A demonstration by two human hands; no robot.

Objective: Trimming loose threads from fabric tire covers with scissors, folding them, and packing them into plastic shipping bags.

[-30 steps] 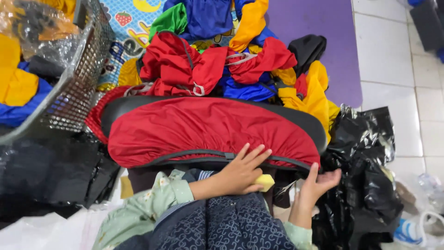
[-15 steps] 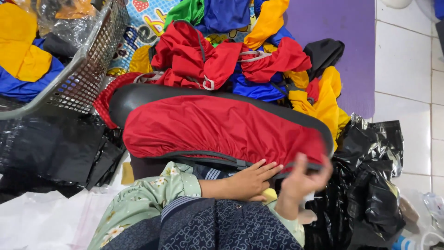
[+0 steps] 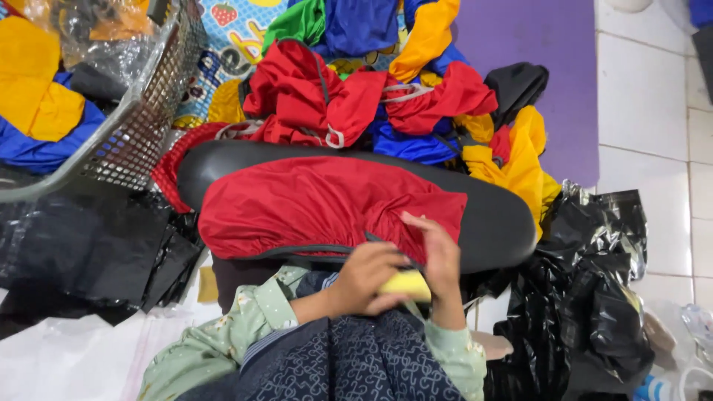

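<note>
Left hand (image 3: pixel 368 278) fingers curled shut round a small yellow object (image 3: pixel 407 284); right hand (image 3: pixel 440 256) fingers closed on its far end. Both at near edge of red cover (image 3: pixel 312 204) stretched over black seat (image 3: pixel 497 219). Pile of coloured fabric (image 3: pixel 386 82) beyond, wire basket (image 3: pixel 141 126) left, black plastic bags (image 3: pixel 594 297) right.

mesh basket (image 3: pixel 141 122) left | purple mat (image 3: pixel 549 67) top right | black plastic bags (image 3: pixel 594 297) right

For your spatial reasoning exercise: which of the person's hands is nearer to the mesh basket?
Left. The left hand lies on the side toward the mesh basket, gripping a small yellow object; the right hand is beyond it, farther from the basket.
</note>
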